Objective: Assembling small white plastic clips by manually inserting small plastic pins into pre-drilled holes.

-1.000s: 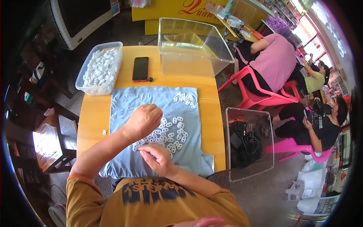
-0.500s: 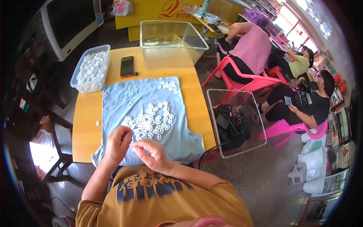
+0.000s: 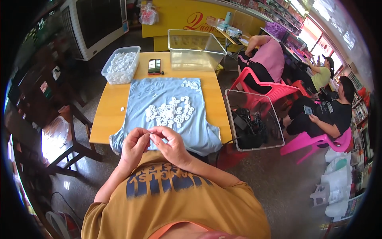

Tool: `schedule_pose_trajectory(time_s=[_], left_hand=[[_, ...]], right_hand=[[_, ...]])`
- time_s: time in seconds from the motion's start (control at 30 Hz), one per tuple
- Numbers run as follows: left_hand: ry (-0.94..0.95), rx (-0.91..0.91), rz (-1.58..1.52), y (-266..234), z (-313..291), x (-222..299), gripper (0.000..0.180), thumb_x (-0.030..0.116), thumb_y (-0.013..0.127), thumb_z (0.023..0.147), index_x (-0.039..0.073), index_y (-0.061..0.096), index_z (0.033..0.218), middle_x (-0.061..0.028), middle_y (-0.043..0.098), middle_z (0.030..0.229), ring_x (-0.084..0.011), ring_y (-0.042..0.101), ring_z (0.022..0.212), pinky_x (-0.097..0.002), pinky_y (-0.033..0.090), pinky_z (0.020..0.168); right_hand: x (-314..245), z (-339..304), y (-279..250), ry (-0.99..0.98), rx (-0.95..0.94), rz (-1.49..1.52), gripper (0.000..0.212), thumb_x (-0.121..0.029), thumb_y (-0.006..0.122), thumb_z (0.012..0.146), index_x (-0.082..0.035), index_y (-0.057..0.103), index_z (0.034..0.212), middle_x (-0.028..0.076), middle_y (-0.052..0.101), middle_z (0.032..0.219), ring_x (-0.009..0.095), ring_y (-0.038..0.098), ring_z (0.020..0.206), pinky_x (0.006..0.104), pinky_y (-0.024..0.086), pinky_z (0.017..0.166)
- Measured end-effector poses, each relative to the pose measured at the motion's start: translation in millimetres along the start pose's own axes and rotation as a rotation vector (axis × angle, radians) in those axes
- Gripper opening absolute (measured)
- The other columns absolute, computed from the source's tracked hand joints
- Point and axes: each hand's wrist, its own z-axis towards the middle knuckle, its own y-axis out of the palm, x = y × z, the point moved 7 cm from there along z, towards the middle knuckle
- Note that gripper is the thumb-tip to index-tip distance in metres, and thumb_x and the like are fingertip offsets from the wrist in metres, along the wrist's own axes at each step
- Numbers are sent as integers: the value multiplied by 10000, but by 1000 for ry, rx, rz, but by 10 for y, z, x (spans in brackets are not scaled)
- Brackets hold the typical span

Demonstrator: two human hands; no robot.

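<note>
My left hand (image 3: 134, 148) and my right hand (image 3: 170, 146) meet at the table's near edge, fingertips pinched together. Whatever they hold between them is too small and covered to make out. Just beyond them, a light blue cloth (image 3: 143, 113), shaped like a shirt, lies spread on the table. On it is a loose pile of small white oval pieces (image 3: 169, 112), each with two dark holes. A smaller cluster of white pieces (image 3: 191, 84) lies at the cloth's far right corner, and a single piece (image 3: 154, 95) sits toward its far left.
A clear tub of white pieces (image 3: 122, 63), a phone (image 3: 154, 66) and a clear plastic bin (image 3: 195, 59) stand along the wooden table's (image 3: 104, 123) far side. Right of it, another clear bin (image 3: 254, 119) holds black cables. People sit on pink chairs (image 3: 264, 85) farther right.
My hands have come closer together, fingertips now meeting where a small gap showed before. The whole view has shifted, so the table appears farther up and to the right.
</note>
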Motion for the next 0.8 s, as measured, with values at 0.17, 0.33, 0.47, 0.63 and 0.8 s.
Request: schedule_pose_trajectory(time_s=[0.17,0.33,0.47,0.63,0.8], left_hand=[[32,-12,-11,95,-129,14,93,108,514,889,18,536,880,13,498,656,-39,437,560,-175,358,493],[105,47,33,83,-140,-15,103,82,526,883,9,562,946,-4,557,728,-48,498,624,-174,405,527],[106,27,33,94,-156,-2,105,71,536,876,3,565,951,-18,588,780,-49,504,646,-177,421,569],[109,39,26,61,-175,-47,116,70,545,869,1,565,959,-20,592,797,-53,506,656,-177,425,580],[102,14,-43,29,-167,-87,143,111,545,874,2,561,965,-23,592,808,-60,512,683,-194,438,608]], right_hand=[[45,-88,-42,41,-32,81,154,-78,549,870,24,559,985,32,594,843,62,546,762,196,452,671],[160,-138,-38,170,-45,314,158,-75,525,883,18,549,1008,24,594,862,55,542,776,185,446,685],[245,-148,-32,283,-80,365,183,-123,517,891,13,557,1007,27,603,852,63,555,769,194,452,693],[315,-170,-8,321,-98,393,184,-147,535,885,8,568,977,17,596,834,54,513,718,193,432,665],[380,-185,54,408,-150,387,195,-177,548,882,0,578,956,3,590,800,53,482,690,191,420,647]])
